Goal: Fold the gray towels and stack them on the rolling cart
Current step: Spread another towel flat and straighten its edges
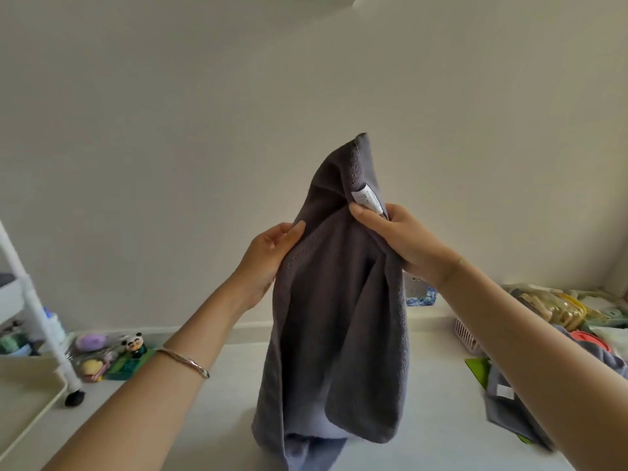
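Observation:
A gray towel (pixel 336 317) hangs in the air in front of me, bunched at the top, with a white label near its upper edge. My left hand (pixel 268 256) holds its left edge between thumb and fingers. My right hand (pixel 401 236) grips the bunched cloth just below the label. The towel's lower end droops to the pale surface. Another gray towel (pixel 509 406) lies crumpled at the right, partly behind my right forearm. The white rolling cart (pixel 34 334) stands at the left edge; only a post, a wheel and part of a tray show.
Small toys and a panda figure (pixel 134 343) sit on the floor by the cart's wheel (pixel 74 397). A pink basket (pixel 467 334), a green sheet and a pile of assorted items crowd the right side. A plain wall rises behind.

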A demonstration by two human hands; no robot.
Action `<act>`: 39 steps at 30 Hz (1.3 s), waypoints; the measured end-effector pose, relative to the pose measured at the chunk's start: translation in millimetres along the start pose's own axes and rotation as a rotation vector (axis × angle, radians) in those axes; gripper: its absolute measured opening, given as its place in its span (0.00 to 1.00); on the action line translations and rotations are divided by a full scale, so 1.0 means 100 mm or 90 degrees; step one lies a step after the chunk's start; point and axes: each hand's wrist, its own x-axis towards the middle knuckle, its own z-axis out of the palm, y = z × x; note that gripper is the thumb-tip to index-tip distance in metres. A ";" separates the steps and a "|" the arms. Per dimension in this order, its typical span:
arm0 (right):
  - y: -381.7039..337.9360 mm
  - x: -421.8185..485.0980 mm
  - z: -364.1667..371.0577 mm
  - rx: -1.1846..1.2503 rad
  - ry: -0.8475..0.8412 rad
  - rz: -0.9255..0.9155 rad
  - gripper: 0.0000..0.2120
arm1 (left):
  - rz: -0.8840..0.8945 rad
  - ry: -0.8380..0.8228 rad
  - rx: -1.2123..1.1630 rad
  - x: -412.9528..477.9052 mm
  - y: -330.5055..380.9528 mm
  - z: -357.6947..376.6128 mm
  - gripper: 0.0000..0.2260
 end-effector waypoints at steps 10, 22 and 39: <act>0.23 -0.09 0.36 0.007 -0.100 0.159 0.20 | -0.122 -0.078 0.045 -0.30 -0.08 -0.41 0.18; 1.87 -0.33 0.20 -0.031 -0.003 0.355 0.23 | -0.325 -0.083 0.153 -0.60 -1.52 -0.42 0.12; 3.03 -0.46 0.33 -0.492 -0.208 0.191 0.30 | -0.417 -0.189 0.498 -1.10 -2.70 -0.62 0.32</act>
